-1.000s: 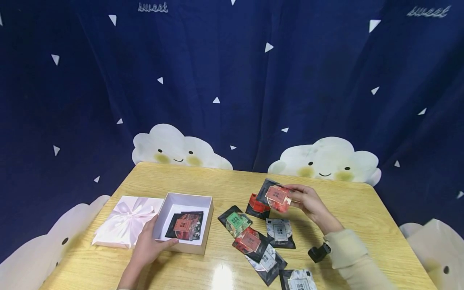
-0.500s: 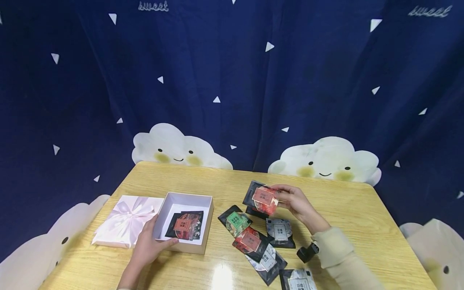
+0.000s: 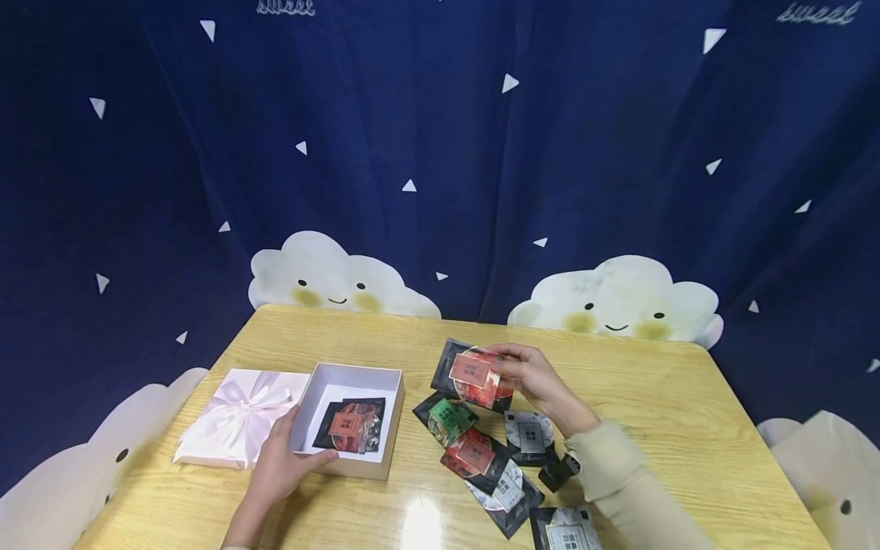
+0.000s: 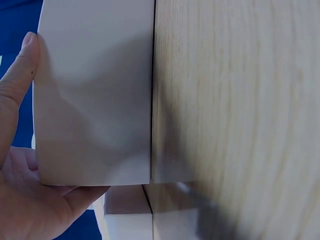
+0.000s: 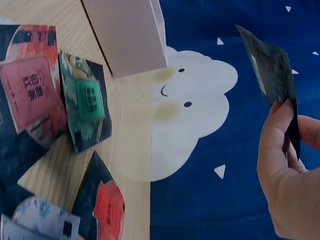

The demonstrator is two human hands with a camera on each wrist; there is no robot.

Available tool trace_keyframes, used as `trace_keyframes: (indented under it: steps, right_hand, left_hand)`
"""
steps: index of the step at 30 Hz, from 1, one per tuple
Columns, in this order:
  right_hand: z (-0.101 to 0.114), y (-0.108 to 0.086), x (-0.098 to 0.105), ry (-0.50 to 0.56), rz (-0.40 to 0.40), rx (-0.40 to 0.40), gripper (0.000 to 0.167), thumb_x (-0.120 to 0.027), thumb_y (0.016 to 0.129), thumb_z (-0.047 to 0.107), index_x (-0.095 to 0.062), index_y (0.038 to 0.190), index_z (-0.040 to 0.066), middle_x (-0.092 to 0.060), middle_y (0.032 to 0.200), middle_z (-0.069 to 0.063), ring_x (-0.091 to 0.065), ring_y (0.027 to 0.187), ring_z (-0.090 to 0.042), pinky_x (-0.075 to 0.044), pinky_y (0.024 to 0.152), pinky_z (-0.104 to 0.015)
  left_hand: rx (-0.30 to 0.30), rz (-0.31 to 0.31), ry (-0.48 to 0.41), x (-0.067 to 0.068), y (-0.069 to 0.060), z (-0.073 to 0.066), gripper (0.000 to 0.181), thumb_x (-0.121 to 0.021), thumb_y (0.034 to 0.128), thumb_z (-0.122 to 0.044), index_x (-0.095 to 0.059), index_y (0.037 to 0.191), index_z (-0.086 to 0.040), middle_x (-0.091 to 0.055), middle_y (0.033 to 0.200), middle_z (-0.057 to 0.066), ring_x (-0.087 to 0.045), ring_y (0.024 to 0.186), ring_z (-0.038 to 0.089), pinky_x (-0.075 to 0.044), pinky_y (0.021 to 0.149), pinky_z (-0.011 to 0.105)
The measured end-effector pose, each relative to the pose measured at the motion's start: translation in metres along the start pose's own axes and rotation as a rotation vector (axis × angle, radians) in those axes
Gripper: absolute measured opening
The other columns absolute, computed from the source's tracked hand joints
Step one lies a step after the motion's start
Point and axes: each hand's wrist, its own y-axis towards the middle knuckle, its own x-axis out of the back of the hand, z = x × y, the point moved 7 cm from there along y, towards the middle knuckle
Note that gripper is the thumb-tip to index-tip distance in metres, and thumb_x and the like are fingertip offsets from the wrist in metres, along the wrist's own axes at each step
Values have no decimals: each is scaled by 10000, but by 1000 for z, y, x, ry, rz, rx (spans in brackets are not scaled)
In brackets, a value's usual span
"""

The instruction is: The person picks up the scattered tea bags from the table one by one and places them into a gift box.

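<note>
My left hand [image 3: 280,462] holds the near left corner of an open white box [image 3: 395,428], thumb along the front rim and fingers on the side. In the left wrist view the box's plain wall [image 4: 95,100] stands against the hand. Dark, red-labelled sachets [image 3: 349,428] lie inside the box. My right hand [image 3: 539,386] pinches a black-and-red sachet [image 3: 454,370] by its right edge. The right wrist view shows this sachet's dark back [image 5: 272,70], raised off the table. Below it, a bright red-labelled sachet [image 5: 109,210] is mostly covered in the head view.
A green-labelled sachet [image 3: 445,418], a red one [image 3: 474,454] and several white-and-black ones, including one [image 3: 529,437] by my right wrist, lie on the wooden table [image 3: 674,428]. A pale pink lid with a ribbon bow [image 3: 246,409] sits left of the box.
My right hand has moved left with the black-and-red sachet, from above the bright red-labelled sachet toward the box. My left hand and the box have stayed put.
</note>
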Motion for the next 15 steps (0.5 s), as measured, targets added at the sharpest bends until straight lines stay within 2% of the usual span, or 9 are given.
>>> trace_keyframes:
  steps: [9,15]
  right_hand:
    - [-5,9,-19,-8,31,3,388,-516,845,-56,-434,1205,-172,-619,911,-33,-629,761,-120,-538,671,-266]
    - [-13,17,-38,-16,63,-6,364,-522,842,-58,-464,1185,-167,-622,885,-31,-623,728,-111,-537,650,-262]
  left_hand:
    - [-18,-1,4,-3,2,0,997,-849,595,-272,-304,1298,177,-407,1206,385,-456,1064,493,-386,879,585]
    - [1,0,3,-2,1,1,997,-850,595,-266,-301,1301,176,-399,1218,385,-444,1078,497,-373,891,589]
